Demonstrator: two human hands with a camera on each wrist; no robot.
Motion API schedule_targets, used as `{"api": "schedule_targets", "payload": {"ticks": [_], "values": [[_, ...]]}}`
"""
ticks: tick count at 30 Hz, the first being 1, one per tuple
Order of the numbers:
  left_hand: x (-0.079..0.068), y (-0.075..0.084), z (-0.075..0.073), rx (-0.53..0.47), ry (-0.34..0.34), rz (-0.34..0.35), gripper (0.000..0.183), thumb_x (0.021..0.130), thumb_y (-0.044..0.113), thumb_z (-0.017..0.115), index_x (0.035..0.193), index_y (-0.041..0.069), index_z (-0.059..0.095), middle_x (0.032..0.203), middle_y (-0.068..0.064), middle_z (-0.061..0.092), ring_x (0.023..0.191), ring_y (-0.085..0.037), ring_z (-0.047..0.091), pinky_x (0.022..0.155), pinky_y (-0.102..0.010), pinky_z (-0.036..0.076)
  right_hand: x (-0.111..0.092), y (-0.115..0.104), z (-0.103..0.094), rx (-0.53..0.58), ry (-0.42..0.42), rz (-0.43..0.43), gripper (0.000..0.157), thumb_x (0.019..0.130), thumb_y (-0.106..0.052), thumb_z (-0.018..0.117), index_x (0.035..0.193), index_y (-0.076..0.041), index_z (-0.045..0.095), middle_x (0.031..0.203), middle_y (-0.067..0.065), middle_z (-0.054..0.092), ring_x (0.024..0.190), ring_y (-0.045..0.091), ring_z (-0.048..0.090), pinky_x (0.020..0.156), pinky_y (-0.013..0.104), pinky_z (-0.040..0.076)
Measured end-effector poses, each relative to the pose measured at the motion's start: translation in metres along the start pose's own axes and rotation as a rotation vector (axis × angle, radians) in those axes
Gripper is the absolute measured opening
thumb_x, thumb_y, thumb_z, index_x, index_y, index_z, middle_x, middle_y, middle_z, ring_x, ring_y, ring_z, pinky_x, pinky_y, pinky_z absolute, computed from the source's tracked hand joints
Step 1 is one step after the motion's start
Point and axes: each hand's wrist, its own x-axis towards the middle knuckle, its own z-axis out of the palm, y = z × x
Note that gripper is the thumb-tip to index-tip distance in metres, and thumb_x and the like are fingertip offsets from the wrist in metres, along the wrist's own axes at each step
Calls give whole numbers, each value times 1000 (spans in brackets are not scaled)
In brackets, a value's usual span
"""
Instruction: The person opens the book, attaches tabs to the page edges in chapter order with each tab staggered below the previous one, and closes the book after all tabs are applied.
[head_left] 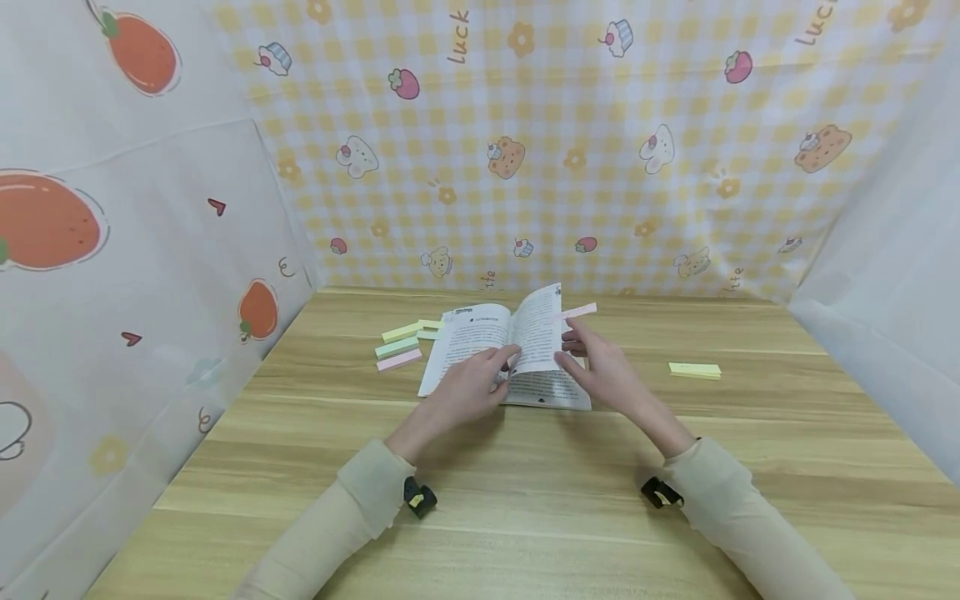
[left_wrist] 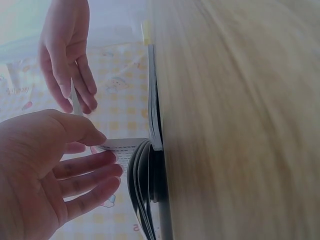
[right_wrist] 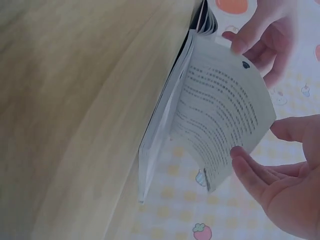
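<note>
An open book (head_left: 468, 342) lies on the table, one page (head_left: 542, 333) raised from its right half. My left hand (head_left: 474, 383) pinches the lower part of that page near the spine between thumb and index finger; its other fingers stand apart in the left wrist view. At the raised page's outer edge, my right hand (head_left: 606, 367) holds the paper lightly, with thumb and index fingertip on it (right_wrist: 287, 175). A pink sticky tab (head_left: 581, 311) juts out past the page's upper right edge, just above the right index finger. Printed text covers the page's underside (right_wrist: 220, 100).
Left of the book lie yellow (head_left: 402, 332), green (head_left: 397, 347) and pink sticky tabs (head_left: 399, 360); smaller strips stick out from the book's left edge. A yellow sticky pad (head_left: 694, 369) rests farther right on the wooden table (head_left: 525, 517). Patterned cloth (head_left: 480, 200) hangs behind.
</note>
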Motion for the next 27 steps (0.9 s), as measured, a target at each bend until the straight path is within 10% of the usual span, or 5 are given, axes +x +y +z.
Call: {"api": "schedule_targets", "payload": {"ticks": [17, 27], "values": [[2, 2, 3, 11, -5, -7, 54, 94, 11, 69, 145, 11, 50, 110, -6, 69, 87, -16, 65, 62, -27, 51, 4, -11, 11, 272, 31, 129, 63, 100, -8, 62, 146, 21, 30, 121, 34, 63, 107, 41, 68, 87, 41, 56], [2, 4, 1, -34, -34, -24, 54, 97, 18, 68, 146, 13, 48, 115, -8, 68, 89, -19, 64, 70, -36, 54, 9, -15, 17, 429, 36, 188, 28, 100, -5, 60, 120, 15, 62, 104, 28, 71, 85, 41, 73, 81, 40, 59]]}}
